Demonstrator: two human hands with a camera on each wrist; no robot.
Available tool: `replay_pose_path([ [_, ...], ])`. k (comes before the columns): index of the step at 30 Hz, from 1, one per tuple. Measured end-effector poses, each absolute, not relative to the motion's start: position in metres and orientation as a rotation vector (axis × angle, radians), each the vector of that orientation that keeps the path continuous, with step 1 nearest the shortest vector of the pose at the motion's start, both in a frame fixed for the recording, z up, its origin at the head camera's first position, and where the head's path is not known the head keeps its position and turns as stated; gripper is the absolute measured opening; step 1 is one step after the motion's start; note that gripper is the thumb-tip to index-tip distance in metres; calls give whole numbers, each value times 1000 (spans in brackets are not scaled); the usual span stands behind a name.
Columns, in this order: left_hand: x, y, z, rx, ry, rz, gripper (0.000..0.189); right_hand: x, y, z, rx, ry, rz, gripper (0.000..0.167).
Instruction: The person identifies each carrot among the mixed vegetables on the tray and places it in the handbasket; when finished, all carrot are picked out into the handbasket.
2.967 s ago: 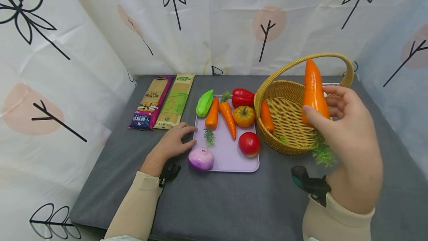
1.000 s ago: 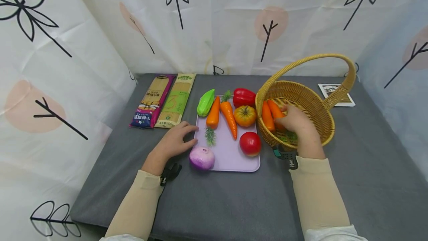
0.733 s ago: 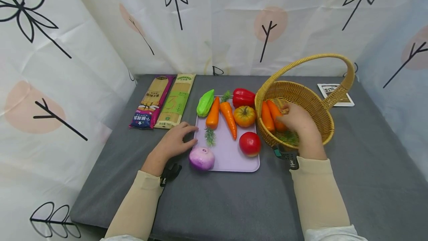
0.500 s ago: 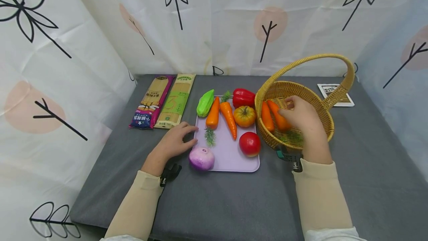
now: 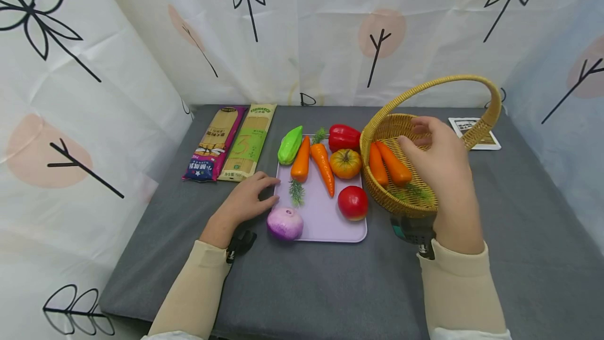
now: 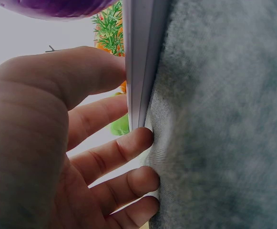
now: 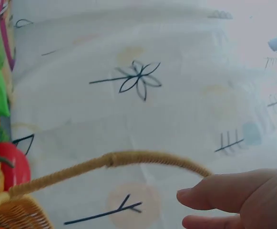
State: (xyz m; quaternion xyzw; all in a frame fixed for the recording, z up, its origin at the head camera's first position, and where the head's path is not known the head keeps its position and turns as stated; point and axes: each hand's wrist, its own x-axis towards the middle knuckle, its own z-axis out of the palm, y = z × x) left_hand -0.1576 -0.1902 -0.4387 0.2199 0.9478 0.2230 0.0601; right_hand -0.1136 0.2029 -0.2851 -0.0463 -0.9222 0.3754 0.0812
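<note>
The right hand (image 5: 441,159) is pulling up and back from the carrots since the earlier head frames, and the newer arrival, the thicker carrot (image 5: 397,167), is now lying free of its fingers!

Taking it from the left: two pasta packets (image 5: 249,143) are leaning side by side near the table's back-left corner. The left hand (image 5: 245,198) is resting at the tray's left edge, fingers loosely spread, gripping nothing, fingertips brushing the cloth. The tray (image 5: 325,222) is carrying an onion (image 5: 284,224) at its front-left corner, two carrots toward the back edge, and a tomato (image 5: 353,203) along the right edge.

Then the wicker basket (image 5: 394,207): the thicker carrot is lying beside another carrot (image 5: 377,166) against its left wall. Above, the right hand is holding nothing, thumb and fingers standing wide apart. Doing this well probably means keeping those fingers wide, lifting clear of the handle (image 5: 439,82), and leaving both carrots undisturbed.
</note>
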Motion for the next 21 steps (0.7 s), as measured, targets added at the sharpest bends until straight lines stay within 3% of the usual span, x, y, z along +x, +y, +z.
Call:
replay_pose_path([
  [11, -157, -190, -438, 656, 2867, 689, 45, -83, 170, -268, 27, -2524, 1131, 47],
  [21, -157, -189, -439, 637, 2866, 681, 45, -77, 145, -274, 226, -2447, 1185, 44],
])
